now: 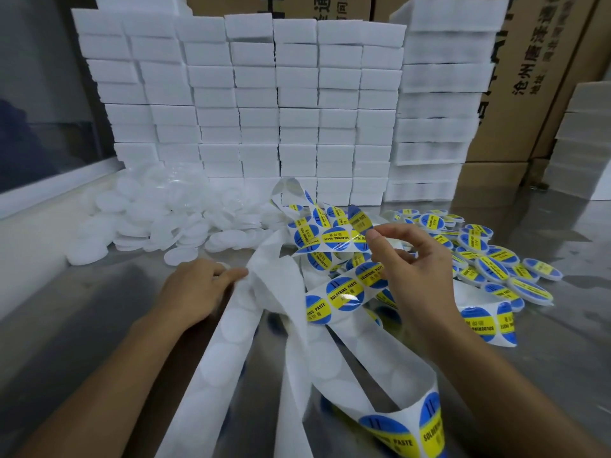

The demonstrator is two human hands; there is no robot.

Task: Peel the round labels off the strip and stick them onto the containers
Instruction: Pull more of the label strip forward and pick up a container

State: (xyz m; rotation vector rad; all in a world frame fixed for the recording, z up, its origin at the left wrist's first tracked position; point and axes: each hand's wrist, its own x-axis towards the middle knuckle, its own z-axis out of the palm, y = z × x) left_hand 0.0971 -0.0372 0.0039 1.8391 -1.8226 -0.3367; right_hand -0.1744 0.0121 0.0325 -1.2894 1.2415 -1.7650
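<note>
The label strip [334, 239] lies tangled mid-table, thin, limp and glossy; a label should lift best from its edge. The right hand [408, 259] pinches it; the left hand [198, 289] curls over a white container [224, 266], between blank [139, 219] and labelled [496, 262] piles.

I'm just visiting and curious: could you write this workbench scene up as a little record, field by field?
Surface: shiny metal table
Left hand: rests on the spent white backing strip, fingers curled at its edge
Right hand: raised, fingertips pinching the label strip at one round blue and yellow label
Label text: SOLDERING PASTE
Unlabelled containers: white round pile, left rear
Labelled containers: pile on the right
Background: stacked white foam blocks, cardboard boxes
</note>
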